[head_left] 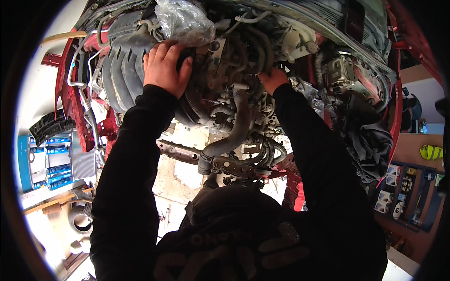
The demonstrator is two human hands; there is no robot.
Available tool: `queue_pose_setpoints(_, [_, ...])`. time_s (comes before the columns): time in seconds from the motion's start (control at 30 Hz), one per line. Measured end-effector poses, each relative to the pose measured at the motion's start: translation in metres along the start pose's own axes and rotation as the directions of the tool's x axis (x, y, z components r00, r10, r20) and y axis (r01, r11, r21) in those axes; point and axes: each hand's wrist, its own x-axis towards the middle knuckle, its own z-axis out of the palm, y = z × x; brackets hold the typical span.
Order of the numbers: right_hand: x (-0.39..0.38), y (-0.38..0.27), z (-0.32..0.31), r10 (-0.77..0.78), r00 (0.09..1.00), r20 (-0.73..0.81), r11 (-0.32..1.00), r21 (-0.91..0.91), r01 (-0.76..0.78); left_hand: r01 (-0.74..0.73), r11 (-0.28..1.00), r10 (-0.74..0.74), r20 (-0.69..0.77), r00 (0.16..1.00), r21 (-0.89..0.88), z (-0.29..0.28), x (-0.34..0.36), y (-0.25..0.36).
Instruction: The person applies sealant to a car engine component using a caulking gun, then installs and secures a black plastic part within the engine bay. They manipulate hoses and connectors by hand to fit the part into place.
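Two bare hands: the left hand (164, 68) and right hand (273, 80) reach over the engine (218, 63), well apart, with its hoses and metal parts lying between and beneath them.
Left grip: fingers and thumb spread over the right edge of the ribbed black cover (124, 77), just below the clear plastic wrap (185, 21); it seems to lean rather than grasp, though what lies under the palm is hidden.
Right grip: fingers curled beside the dark hoses (267, 49); whether they hold anything cannot be told.
Thick curved hose (240, 117): between the sleeves (124, 154), upper end nearer the right hand, lower end just beside the crossbar (180, 151).
Work among the hoses: probably best with the left hand braced on something solid and the right feeling by touch, without tugging neighbouring lines.
Wrap: could slip under the left fingers, so better kept aside.
Cuffs: might snag; slow, straight movements seem safest.
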Motion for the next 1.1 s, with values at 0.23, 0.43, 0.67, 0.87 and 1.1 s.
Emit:
queue_pose_setpoints(0.23, [-0.002, -0.005, 0.001, -0.003, 1.000, 0.011, 0.999, -0.037, 0.003, -0.012, 1.000, 0.012, -0.013, 1.000, 0.013, 0.002, 0.000, 0.000])
queue_pose_setpoints(0.43, [0.004, -0.012, 0.009, -0.008, 0.999, 0.039, 0.999, -0.038, 0.010, -0.048, 0.999, 0.048, -0.034, 0.998, 0.010, 0.003, 0.000, -0.001])
queue_pose_setpoints(0.67, [-0.013, -0.032, 0.011, 0.031, 1.000, 0.006, 0.991, -0.130, -0.030, -0.063, 0.998, 0.063, -0.056, 0.996, -0.005, 0.002, 0.000, -0.002])
queue_pose_setpoints(0.87, [-0.005, -0.018, 0.005, 0.072, 0.997, 0.029, 0.986, -0.151, -0.067, -0.069, 0.998, 0.068, -0.056, 0.996, -0.013, 0.003, -0.001, -0.004])
queue_pose_setpoints(1.1, [0.006, 0.012, 0.004, -0.043, 0.991, 0.129, 0.999, -0.004, 0.044, -0.081, 0.997, 0.081, -0.047, 0.996, 0.004, 0.006, -0.002, -0.010])
